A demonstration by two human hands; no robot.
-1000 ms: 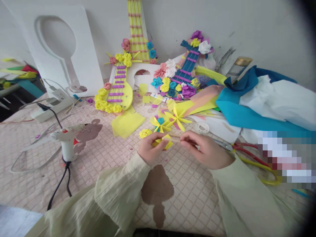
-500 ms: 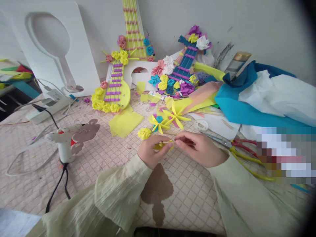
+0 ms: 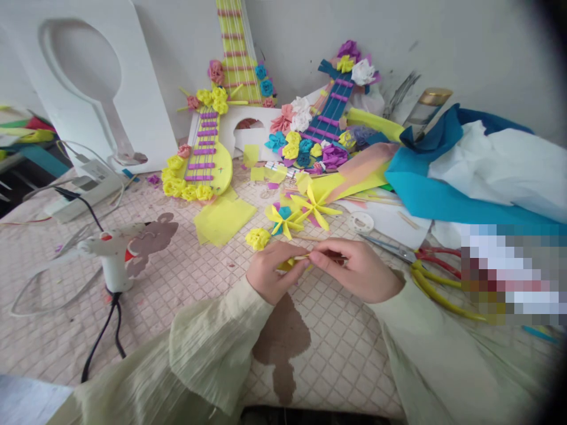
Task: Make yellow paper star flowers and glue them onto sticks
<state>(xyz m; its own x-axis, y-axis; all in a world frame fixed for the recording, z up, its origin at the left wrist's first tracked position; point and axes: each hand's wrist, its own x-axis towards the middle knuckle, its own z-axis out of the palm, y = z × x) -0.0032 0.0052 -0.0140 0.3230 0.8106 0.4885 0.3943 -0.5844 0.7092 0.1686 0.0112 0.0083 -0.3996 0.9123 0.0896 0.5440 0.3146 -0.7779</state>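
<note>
My left hand [image 3: 271, 273] is closed, pinching a small piece of yellow paper [image 3: 286, 264] between thumb and forefinger. My right hand [image 3: 365, 270] is closed too, its fingertips meeting the left ones at the paper's end. A thin stick [image 3: 340, 258] shows partly between the right fingers; most of it is hidden. Just beyond the hands lie a yellow paper rose [image 3: 257, 238] and two yellow star-shaped paper flowers, one smaller [image 3: 284, 222] and one larger [image 3: 315, 208]. A teal rose peeks out behind the smaller one.
A white glue gun [image 3: 114, 260] with cables stands at left, near a power strip [image 3: 84, 188]. Flower-covered yellow [image 3: 206, 150] and blue [image 3: 332, 112] paper guitars lean at the back. Scissors [image 3: 411, 255] and blue cloth-like sheets [image 3: 425, 189] lie right. Yellow squares [image 3: 225, 218] lie mid-table.
My right hand has shifted slightly left, its fingertips now touching the left fingers around the paper. The camera view has moved a little; the table things lie as before.
</note>
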